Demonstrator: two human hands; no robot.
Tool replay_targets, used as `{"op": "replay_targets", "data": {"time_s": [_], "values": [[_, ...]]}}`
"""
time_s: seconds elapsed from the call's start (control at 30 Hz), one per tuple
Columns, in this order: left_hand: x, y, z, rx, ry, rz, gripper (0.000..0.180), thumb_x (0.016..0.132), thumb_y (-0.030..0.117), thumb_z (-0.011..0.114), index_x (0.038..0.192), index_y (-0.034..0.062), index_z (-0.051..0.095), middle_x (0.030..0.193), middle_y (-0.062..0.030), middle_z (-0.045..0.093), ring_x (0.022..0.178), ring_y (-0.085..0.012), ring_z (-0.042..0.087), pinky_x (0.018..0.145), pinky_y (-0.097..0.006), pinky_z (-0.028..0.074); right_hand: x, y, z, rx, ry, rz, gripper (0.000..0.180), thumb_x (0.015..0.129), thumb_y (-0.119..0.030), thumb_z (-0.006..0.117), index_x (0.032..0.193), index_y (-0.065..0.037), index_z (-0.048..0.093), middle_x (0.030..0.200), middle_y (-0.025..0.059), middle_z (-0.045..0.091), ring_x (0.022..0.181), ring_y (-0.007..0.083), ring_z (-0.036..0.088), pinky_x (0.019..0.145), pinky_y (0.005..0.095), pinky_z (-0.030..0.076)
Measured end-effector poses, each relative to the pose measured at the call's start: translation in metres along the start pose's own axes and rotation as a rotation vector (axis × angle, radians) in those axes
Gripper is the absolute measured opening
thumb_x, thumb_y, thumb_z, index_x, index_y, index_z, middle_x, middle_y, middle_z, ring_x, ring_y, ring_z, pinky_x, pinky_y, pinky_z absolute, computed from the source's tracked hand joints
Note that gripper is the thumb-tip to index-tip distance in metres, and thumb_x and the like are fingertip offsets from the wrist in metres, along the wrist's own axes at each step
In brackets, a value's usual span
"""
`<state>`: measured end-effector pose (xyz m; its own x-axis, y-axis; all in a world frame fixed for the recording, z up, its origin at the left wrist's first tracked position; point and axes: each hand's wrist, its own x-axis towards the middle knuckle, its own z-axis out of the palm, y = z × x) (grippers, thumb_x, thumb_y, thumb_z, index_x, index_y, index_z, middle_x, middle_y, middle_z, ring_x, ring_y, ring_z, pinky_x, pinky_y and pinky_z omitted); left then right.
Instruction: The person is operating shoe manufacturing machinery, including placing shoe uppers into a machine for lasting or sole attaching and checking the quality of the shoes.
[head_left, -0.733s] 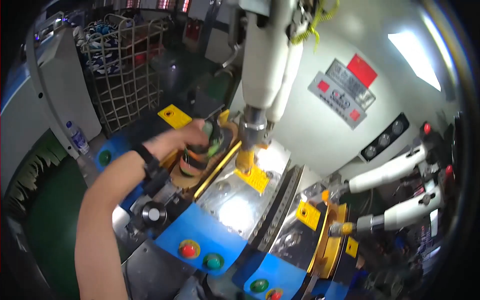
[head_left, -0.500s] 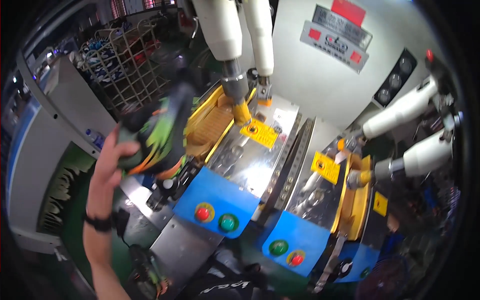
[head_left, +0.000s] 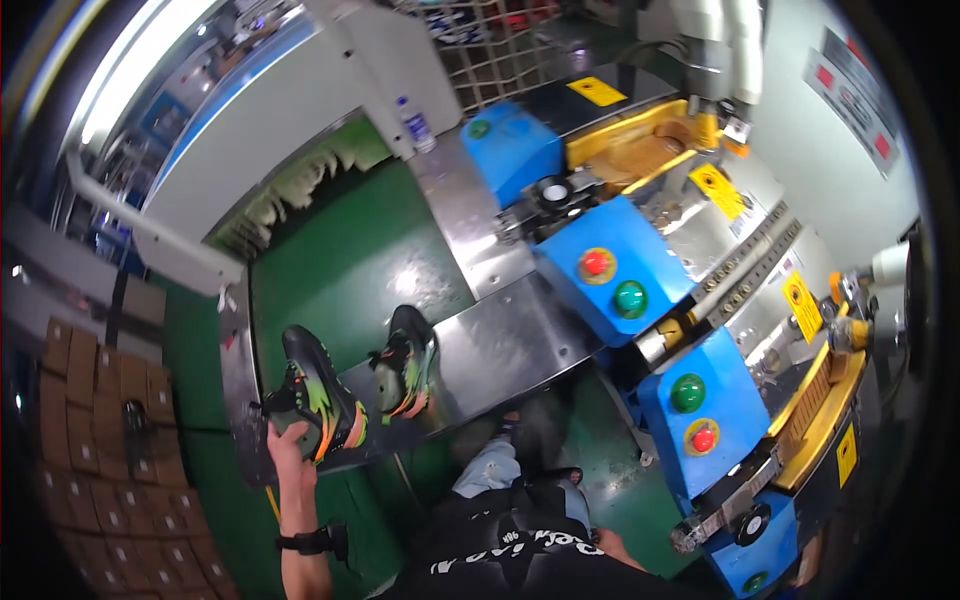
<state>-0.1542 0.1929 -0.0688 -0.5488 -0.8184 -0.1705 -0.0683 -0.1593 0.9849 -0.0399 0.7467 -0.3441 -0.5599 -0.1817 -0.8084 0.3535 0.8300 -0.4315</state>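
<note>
Green floor [head_left: 345, 240] stretches under a metal counter [head_left: 500, 345]. From here, the left hand [head_left: 288, 438] has its grip closed on a colourful shoe [head_left: 322, 395] at the counter's left end; another shoe [head_left: 410, 365] stands just right. I can't tell the right hand's [head_left: 618, 550] grip. Far right is a blue panel [head_left: 645, 250].

Left grip [head_left: 289, 442] moved shoe [head_left: 326, 398] from machine [head_left: 625, 255] to metal ledge [head_left: 500, 340].
</note>
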Motion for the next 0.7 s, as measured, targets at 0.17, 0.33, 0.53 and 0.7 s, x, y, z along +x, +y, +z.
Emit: {"op": "replay_targets", "data": {"time_s": [0.17,0.33,0.53,0.7], "values": [[0.042,-0.085,-0.034,0.257,0.054,0.060,0.046,0.069,-0.006,0.063,0.113,0.0027,0.052,0.095,-0.0042,0.058,0.085,-0.0160,0.056,0.077,-0.030,0.047,0.004,-0.121,-0.049,0.092,0.352,-0.189,0.029,0.084,-0.011,0.060,0.110,0.002,0.061,0.097,0.0206,0.069,0.094,0.0330,0.068,0.082,0.0412,0.055],[0.080,-0.147,-0.019,0.601,-0.274,0.040,0.081,0.067,0.000,0.062,0.141,0.0015,0.029,0.125,-0.0193,0.049,0.116,-0.0288,0.051,0.102,-0.037,0.039,0.041,-0.311,-0.030,0.622,0.180,-0.493,0.042,0.089,0.000,0.060,0.129,0.005,0.046,0.127,0.0193,0.059,0.119,0.0272,0.057,0.100,0.0379,0.049],[0.108,-0.147,-0.029,0.512,-0.447,-0.139,0.089,0.067,-0.001,0.063,0.146,0.0011,0.022,0.128,-0.0164,0.049,0.119,-0.0256,0.049,0.105,-0.036,0.037,0.093,-0.519,0.038,0.316,0.465,-0.475,0.078,0.080,-0.014,0.073,0.142,0.004,0.029,0.136,0.0239,0.048,0.131,0.0348,0.045,0.108,0.0440,0.038],[0.122,-0.155,-0.049,0.488,-0.536,-0.143,0.091,0.068,0.003,0.064,0.147,-0.0019,0.018,0.150,-0.0272,0.025,0.141,-0.0384,0.026,0.116,-0.041,0.022,0.138,-0.578,0.057,0.328,0.503,-0.293,0.075,0.075,-0.005,0.067,0.140,0.006,0.029,0.129,0.0293,0.050,0.120,0.0416,0.052,0.102,0.0432,0.040]]}}
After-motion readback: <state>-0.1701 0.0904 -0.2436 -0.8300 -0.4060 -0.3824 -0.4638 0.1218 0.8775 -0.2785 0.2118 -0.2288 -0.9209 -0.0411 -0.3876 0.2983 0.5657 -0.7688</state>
